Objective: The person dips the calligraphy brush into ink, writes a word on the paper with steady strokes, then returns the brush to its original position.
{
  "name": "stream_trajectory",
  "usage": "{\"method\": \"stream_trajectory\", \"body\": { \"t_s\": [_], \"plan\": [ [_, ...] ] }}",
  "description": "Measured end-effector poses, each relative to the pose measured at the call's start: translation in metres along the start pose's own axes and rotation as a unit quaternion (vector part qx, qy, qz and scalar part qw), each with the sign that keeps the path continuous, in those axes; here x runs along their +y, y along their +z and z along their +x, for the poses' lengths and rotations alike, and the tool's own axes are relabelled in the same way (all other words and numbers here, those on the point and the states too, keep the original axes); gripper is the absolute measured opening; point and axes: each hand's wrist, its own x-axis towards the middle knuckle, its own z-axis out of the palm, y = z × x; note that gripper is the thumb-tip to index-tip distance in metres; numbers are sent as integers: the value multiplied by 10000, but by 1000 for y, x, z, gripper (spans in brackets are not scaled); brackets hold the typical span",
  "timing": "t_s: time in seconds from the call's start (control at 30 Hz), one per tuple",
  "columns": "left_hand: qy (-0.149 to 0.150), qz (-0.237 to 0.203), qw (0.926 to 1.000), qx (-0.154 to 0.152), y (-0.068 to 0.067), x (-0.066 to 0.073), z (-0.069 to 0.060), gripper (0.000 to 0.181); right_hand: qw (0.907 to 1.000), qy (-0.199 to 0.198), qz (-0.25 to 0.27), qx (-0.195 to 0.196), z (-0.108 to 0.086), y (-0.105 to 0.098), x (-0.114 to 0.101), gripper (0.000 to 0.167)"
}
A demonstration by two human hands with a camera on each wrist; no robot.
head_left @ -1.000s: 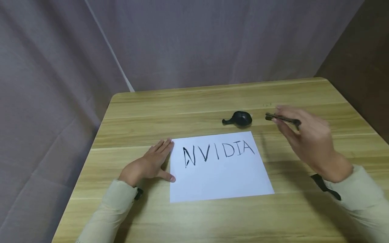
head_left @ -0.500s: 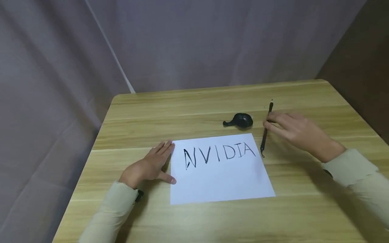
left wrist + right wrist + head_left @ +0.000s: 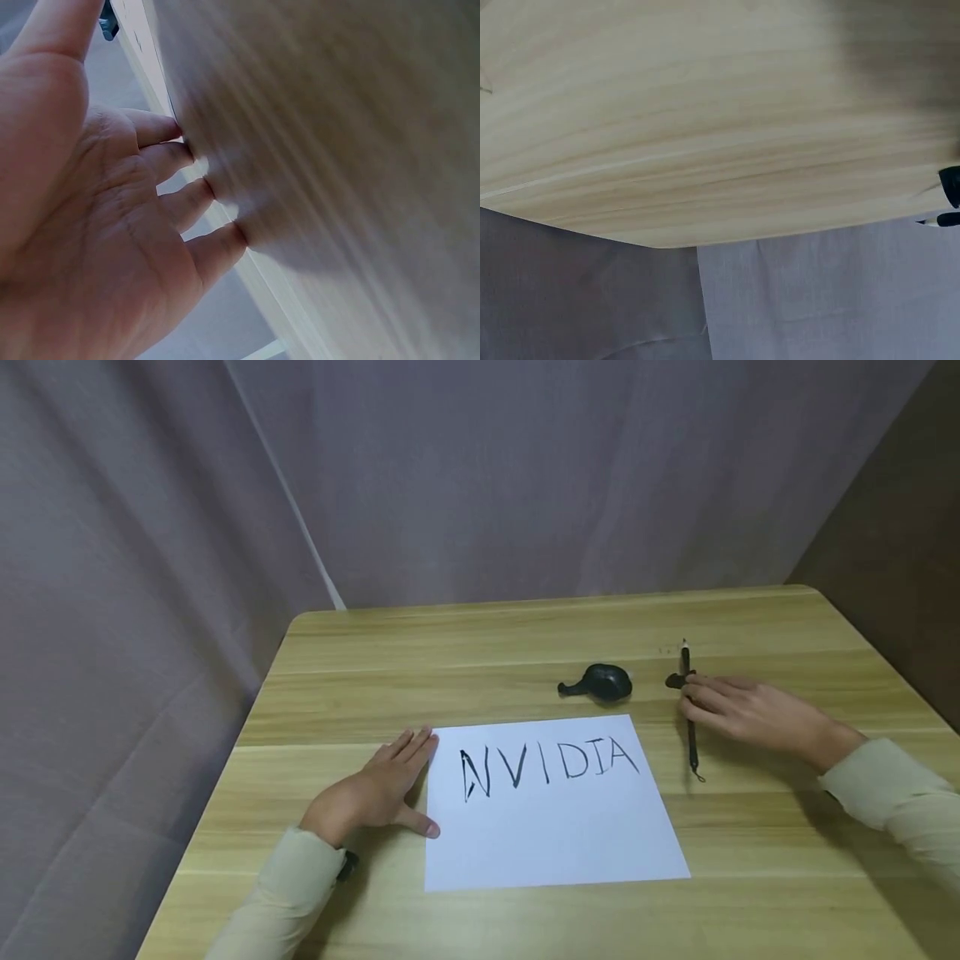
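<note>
My left hand lies spread at the left edge of a white paper sheet, fingertips and thumb touching that edge. Black brush strokes on the sheet read NVIDIA. To the right of the paper, my right hand pinches a thin black writing brush around its middle, its pale, dark-tipped end pointing away from me. A small black brush rest sits at the brush near the fingertips; whether the brush bears on it I cannot tell. The right wrist view catches only the brush tip at its edge.
A black, spoon-shaped ink dish with a short handle stands behind the paper. Faint dark marks show on the wooden table near the brush tip. Grey curtains hang behind the far edge.
My right hand has lowered the brush, turned it to point away, then shifted it right to the brush rest. The left hand stays at the paper's edge. The head view has shifted slightly.
</note>
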Motion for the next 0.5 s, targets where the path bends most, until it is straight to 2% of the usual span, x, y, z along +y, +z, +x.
{"method": "stream_trajectory", "body": {
  "t_s": [0.17, 0.3, 0.5],
  "plan": [
    [-63, 16, 10000, 24, -3, -1, 1, 130, 9999, -64, 79, 13, 1, 8, 2, 50],
    [2, 15, 10000, 61, -2, -1, 2, 129, 9998, -97, 198, 22, 0, 12, 0, 55],
    [13, 69, 10000, 14, -3, 1, 6, 130, 9993, 93, 277, -240, -9, 11, -5, 63]
  ]
}}
